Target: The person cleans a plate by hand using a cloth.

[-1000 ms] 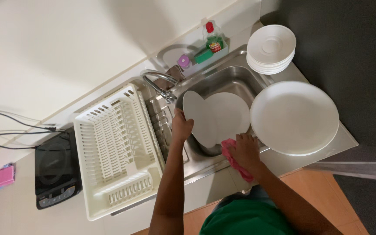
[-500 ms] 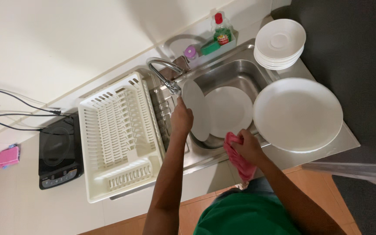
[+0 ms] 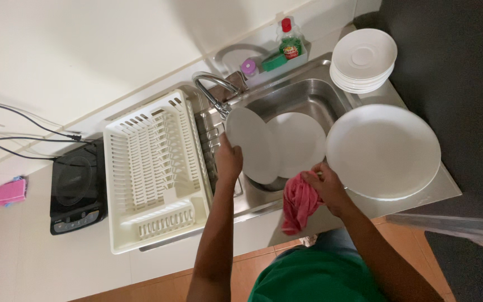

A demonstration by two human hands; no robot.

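Since the earlier frame the held plate (image 3: 251,144) has tipped further toward the drying rack, and the pink cloth (image 3: 297,202) now hangs loose over the counter edge instead of being bunched against the sink rim. I see my left hand (image 3: 228,159) stretched forward over the sink's left rim, fingers wrapped on the plate's lower left edge, holding it tilted over the steel sink (image 3: 331,95); a second white plate (image 3: 299,141) lies flat in the basin behind it. My right hand (image 3: 325,182) sits at the sink's front rim, fingers pinched closed on the cloth's top. Largest of the rest: the cream drying rack (image 3: 155,168) left of the sink, then the big white plate (image 3: 383,151) on the counter to the right, the black single hob (image 3: 76,193) far left, and a stack of small white plates (image 3: 363,60) at the back right. Behind the tap (image 3: 213,92) stands a clear bottle with green liquid and a red cap (image 3: 289,39) — beside it a green sponge (image 3: 274,61).
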